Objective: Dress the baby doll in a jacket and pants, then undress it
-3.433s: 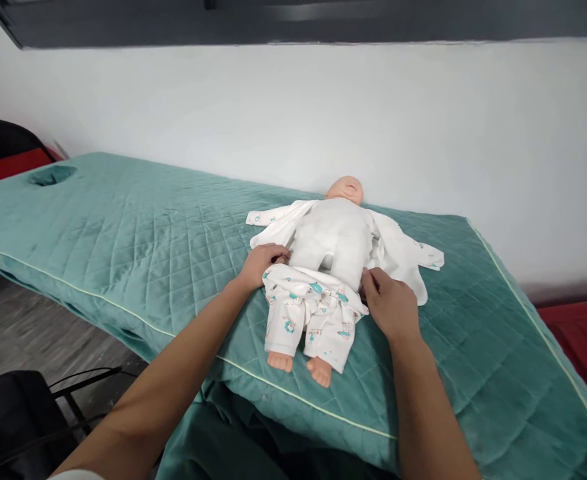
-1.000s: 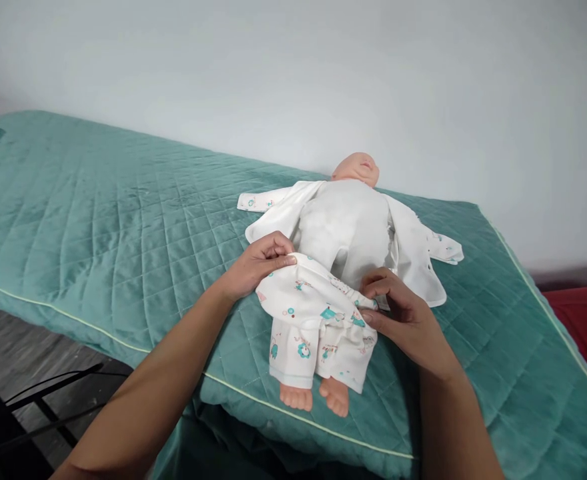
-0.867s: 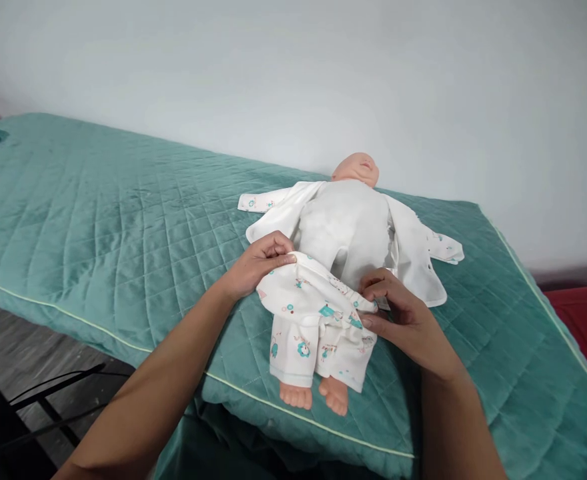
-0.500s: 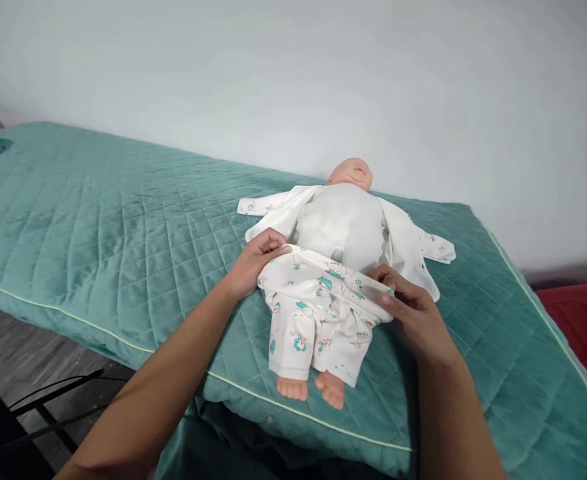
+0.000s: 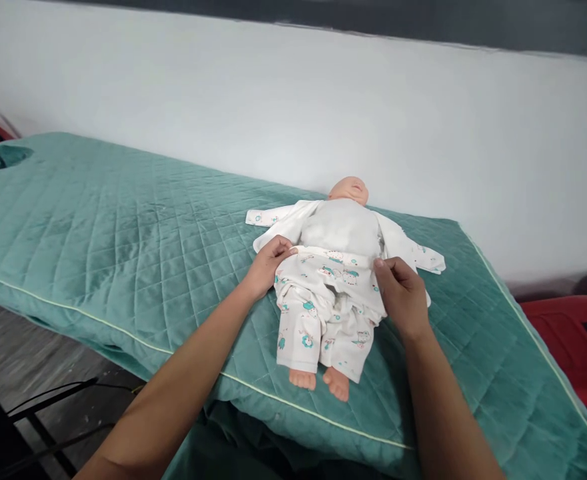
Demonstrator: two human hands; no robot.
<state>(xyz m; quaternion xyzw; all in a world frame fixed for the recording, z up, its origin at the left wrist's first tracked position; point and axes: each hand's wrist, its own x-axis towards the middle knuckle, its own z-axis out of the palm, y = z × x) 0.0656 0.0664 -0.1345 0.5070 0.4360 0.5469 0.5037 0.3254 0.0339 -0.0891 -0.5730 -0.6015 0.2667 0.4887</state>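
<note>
A baby doll (image 5: 342, 224) lies on its back on the green quilted bed (image 5: 123, 233), head toward the wall. White printed trousers (image 5: 323, 307) cover its legs, bare feet showing at the cuffs. An open white jacket (image 5: 278, 223) spreads under its torso. My left hand (image 5: 268, 265) pinches the trousers' waistband at the doll's left hip. My right hand (image 5: 402, 297) grips the waistband on the other side. The waistband sits at the doll's belly.
A white wall runs behind the bed. A red padded surface (image 5: 573, 340) stands at the right, another red edge at the far left. A face hole (image 5: 1, 157) is in the bed's left end. Dark cables and floor lie below left.
Both hands have pulled the trousers' waistband up from the doll's thighs to its belly. The trousers now lie smoother over the legs.
</note>
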